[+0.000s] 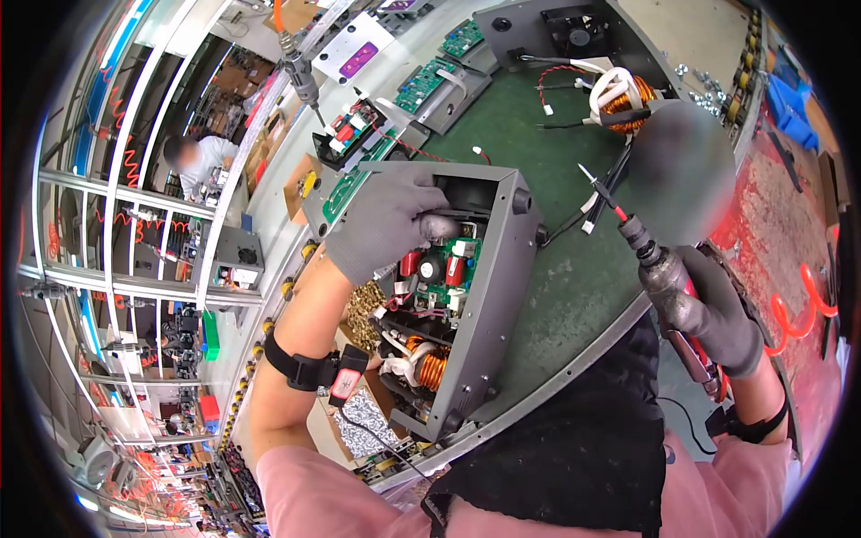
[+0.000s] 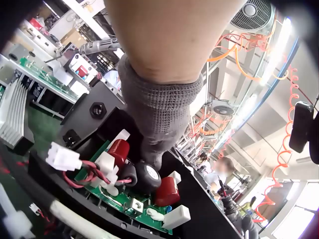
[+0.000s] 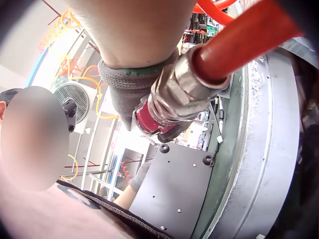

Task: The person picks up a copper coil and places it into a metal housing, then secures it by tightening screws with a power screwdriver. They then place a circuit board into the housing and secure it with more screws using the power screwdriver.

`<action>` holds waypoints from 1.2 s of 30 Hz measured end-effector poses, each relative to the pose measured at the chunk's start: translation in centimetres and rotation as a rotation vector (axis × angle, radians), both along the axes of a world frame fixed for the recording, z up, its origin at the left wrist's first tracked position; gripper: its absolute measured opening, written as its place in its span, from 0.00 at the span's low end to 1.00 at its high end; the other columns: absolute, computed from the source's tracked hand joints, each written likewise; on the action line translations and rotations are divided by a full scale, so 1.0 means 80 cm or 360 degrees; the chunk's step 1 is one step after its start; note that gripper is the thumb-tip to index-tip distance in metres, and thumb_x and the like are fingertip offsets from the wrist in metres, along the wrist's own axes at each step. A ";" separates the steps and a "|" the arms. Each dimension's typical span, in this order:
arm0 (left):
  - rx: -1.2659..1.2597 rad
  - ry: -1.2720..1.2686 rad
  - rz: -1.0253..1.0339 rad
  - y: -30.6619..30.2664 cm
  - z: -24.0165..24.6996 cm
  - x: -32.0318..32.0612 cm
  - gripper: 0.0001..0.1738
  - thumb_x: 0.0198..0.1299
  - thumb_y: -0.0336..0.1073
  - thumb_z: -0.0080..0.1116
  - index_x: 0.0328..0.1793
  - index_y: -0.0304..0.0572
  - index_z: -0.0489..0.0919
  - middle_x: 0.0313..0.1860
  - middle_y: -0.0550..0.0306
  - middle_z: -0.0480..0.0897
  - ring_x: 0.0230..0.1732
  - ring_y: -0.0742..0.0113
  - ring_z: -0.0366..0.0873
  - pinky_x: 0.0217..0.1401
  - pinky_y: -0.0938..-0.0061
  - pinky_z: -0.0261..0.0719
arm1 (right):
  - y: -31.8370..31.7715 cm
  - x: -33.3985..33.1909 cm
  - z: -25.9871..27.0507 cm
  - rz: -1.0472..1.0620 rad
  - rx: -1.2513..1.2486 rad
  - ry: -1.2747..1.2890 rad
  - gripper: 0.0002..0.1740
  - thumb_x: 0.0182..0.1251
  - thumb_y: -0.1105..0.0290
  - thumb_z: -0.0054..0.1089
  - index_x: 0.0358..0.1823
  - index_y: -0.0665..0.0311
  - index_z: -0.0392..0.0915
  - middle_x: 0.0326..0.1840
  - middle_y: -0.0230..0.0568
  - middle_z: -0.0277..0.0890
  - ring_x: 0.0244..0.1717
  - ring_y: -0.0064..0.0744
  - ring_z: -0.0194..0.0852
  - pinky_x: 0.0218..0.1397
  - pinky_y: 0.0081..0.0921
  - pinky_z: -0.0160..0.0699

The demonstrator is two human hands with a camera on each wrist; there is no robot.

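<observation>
A grey metal case [image 1: 489, 305] lies open-side up at the bench edge. Inside it are a green circuit board [image 2: 127, 201] with red and black parts and a copper coil [image 1: 432, 369]. My gloved left hand [image 1: 387, 220] reaches over the case's far end, its fingertips down beside the board; I cannot tell whether they pinch anything. My gloved right hand [image 1: 717, 309] grips a pneumatic screwdriver [image 1: 668, 278], right of the case. Its bit points up and left, away from the case. A red air hose [image 3: 249, 42] joins the tool's rear end.
Another grey housing [image 1: 529, 27] with a white-wrapped coil [image 1: 619, 97] and loose cables stands at the back of the green bench mat [image 1: 552, 278]. A second screwdriver [image 1: 300, 76] hangs at upper left. Boxes of screws [image 1: 363, 426] sit below the case. Loose screws [image 1: 704, 85] lie at far right.
</observation>
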State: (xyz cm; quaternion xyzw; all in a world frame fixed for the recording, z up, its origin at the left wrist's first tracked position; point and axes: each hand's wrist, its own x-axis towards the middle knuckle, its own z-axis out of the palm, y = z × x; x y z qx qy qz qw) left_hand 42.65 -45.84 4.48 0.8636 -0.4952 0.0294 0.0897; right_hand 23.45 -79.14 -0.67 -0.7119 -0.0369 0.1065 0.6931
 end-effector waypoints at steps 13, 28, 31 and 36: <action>-0.0923 0.0416 0.0665 0.042 0.001 0.006 0.15 0.66 0.42 0.56 0.36 0.37 0.83 0.42 0.53 0.84 0.40 0.65 0.82 0.45 0.70 0.77 | 0.008 0.010 -0.005 0.0031 -0.0104 0.0145 0.43 0.54 0.32 0.62 0.50 0.70 0.72 0.38 0.34 0.69 0.40 0.24 0.65 0.46 0.25 0.67; 0.0944 0.0376 0.0395 0.092 -0.086 0.005 0.22 0.49 0.39 0.63 0.52 0.43 0.77 0.46 0.45 0.81 0.48 0.48 0.80 0.55 0.61 0.77 | 0.002 0.014 -0.015 0.0049 -0.0220 0.0059 0.43 0.55 0.31 0.63 0.49 0.68 0.71 0.37 0.34 0.70 0.39 0.24 0.68 0.46 0.26 0.71; 0.0747 -0.0414 -0.0107 0.117 -0.099 0.006 0.15 0.50 0.40 0.63 0.40 0.39 0.78 0.30 0.51 0.78 0.35 0.56 0.78 0.46 0.66 0.76 | 0.002 0.017 -0.013 0.0107 -0.0149 0.0140 0.43 0.55 0.32 0.64 0.51 0.68 0.72 0.38 0.34 0.71 0.40 0.24 0.69 0.48 0.26 0.71; 0.0118 0.0351 0.0356 0.144 -0.116 0.015 0.17 0.55 0.28 0.56 0.52 0.40 0.77 0.45 0.52 0.82 0.50 0.59 0.80 0.57 0.67 0.76 | -0.003 0.019 -0.016 0.0284 -0.0318 0.0257 0.43 0.45 0.43 0.78 0.55 0.65 0.72 0.41 0.45 0.79 0.44 0.39 0.81 0.49 0.33 0.76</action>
